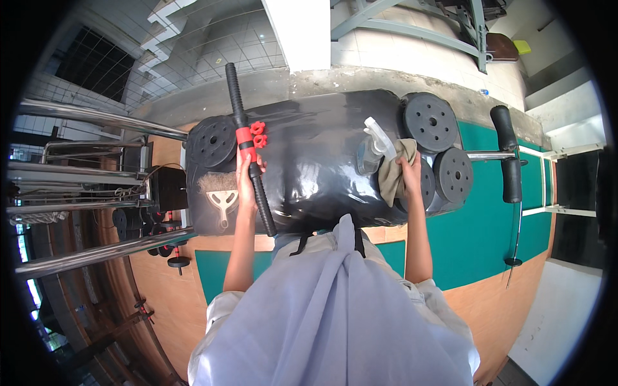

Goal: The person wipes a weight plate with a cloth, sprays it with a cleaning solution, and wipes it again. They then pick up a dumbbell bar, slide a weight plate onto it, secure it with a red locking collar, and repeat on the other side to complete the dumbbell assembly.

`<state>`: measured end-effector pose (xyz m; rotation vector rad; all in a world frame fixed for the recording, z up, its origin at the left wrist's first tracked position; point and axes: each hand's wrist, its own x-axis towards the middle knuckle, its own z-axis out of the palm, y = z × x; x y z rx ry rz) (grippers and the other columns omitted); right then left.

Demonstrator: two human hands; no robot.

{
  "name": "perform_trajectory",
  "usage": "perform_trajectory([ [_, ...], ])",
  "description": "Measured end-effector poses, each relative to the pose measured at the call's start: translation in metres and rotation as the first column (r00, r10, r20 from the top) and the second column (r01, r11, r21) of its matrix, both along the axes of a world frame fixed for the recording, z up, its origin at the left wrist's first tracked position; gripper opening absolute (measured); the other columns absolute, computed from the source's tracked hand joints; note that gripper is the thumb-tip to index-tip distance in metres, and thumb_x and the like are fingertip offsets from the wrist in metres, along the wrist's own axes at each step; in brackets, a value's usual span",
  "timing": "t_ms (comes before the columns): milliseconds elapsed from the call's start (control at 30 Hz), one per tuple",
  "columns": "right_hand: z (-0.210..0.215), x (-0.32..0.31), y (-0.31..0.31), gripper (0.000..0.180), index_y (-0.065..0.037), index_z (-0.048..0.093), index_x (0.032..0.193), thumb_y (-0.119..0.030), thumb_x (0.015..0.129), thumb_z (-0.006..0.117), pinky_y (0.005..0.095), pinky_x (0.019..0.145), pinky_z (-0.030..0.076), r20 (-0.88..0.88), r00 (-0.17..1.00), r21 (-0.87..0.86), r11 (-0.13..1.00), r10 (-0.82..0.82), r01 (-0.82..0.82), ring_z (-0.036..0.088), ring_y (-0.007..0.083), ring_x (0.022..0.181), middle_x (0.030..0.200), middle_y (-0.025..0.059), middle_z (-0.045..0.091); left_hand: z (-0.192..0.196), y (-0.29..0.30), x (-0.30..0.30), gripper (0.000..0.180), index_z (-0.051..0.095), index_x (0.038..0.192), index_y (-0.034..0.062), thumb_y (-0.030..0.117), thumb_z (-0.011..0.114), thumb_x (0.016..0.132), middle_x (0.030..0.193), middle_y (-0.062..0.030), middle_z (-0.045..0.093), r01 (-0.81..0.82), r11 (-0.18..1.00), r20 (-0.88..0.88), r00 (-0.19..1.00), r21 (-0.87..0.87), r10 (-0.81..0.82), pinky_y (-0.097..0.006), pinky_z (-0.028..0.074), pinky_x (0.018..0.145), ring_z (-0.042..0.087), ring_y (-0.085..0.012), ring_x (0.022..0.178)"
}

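Lavender scarf, beyond it a black ribbed bar, red-banded

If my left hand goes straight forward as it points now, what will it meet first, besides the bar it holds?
Probably the nearer red star-shaped collar on the black surface; your left hand may pass above it, since depth is unclear.

Forearms reach forward, left grip and right grip curled.

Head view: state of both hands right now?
Left hand: closed, holding the black-and-red bar.
Right hand: closed, holding the tan cloth.
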<state>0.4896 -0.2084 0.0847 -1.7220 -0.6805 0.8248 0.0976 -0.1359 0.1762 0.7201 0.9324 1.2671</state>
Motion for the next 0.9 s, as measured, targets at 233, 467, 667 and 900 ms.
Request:
perform_trajectory([
  [233, 0.022, -0.025, 0.024, 0.057, -0.001, 0.041, 0.130, -0.017, 0.081, 0.065, 0.0385, 0.094, 0.041, 0.462, 0.878, -0.152, 0.987, 0.125, -0.061, 0.054, 0.0324, 0.112, 0.121, 0.0197, 0.054, -0.003, 0.001, 0.010, 0.053, 0.025, 0.146, 0.0133, 0.029, 0.043, 0.098, 0.080, -0.0038, 0.050, -0.089, 0.994, -0.021, 0.996, 0.056, 0.090, -0.025, 0.044, 0.072, 0.049, -0.0106, 0.071],
  [467, 0.114, -0.191, -0.010, 0.037, 0.000, 0.047, 0.117, -0.017, 0.087, 0.061, 0.0365, 0.086, 0.043, 0.309, 0.886, 0.242, 0.872, 0.346, -0.425, 0.056, 0.0249, 0.102, 0.114, 0.0157, 0.056, 0.014, 0.002, 0.027, 0.056, 0.016, 0.145, 0.0110, 0.035, 0.039, 0.101, 0.103, -0.0058, 0.051, -0.043, 0.960, -0.114, 0.990, 0.276, 0.077, -0.027, 0.042, 0.077, 0.048, -0.0122, 0.083],
  [667, 0.130, -0.264, 0.031, 0.025, -0.004, 0.051, 0.105, -0.017, 0.087, 0.062, 0.0314, 0.051, 0.040, 0.252, 0.769, -0.016, 0.798, 0.587, -0.603, 0.054, 0.0190, 0.050, 0.059, 0.0091, 0.055, 0.018, 0.014, 0.002, 0.048, 0.029, 0.137, 0.0069, 0.030, 0.046, 0.099, 0.117, -0.0091, 0.049, 0.279, 0.893, -0.249, 0.948, 0.353, -0.197, -0.035, 0.034, 0.099, 0.046, -0.0181, 0.109],
  [900, 0.115, -0.253, 0.012, 0.022, -0.004, 0.057, 0.093, -0.024, 0.087, 0.065, 0.0283, 0.047, 0.033, 0.245, 0.806, -0.148, 0.843, 0.539, -0.518, 0.041, 0.0090, 0.050, 0.054, 0.0031, 0.045, -0.081, 0.115, -0.179, 0.113, 0.008, 0.142, -0.0095, 0.044, 0.078, 0.071, 0.136, -0.0305, 0.026, -0.367, 0.922, -0.901, 0.431, -0.127, 0.048, -0.045, 0.027, 0.109, 0.033, -0.0416, 0.128],
])
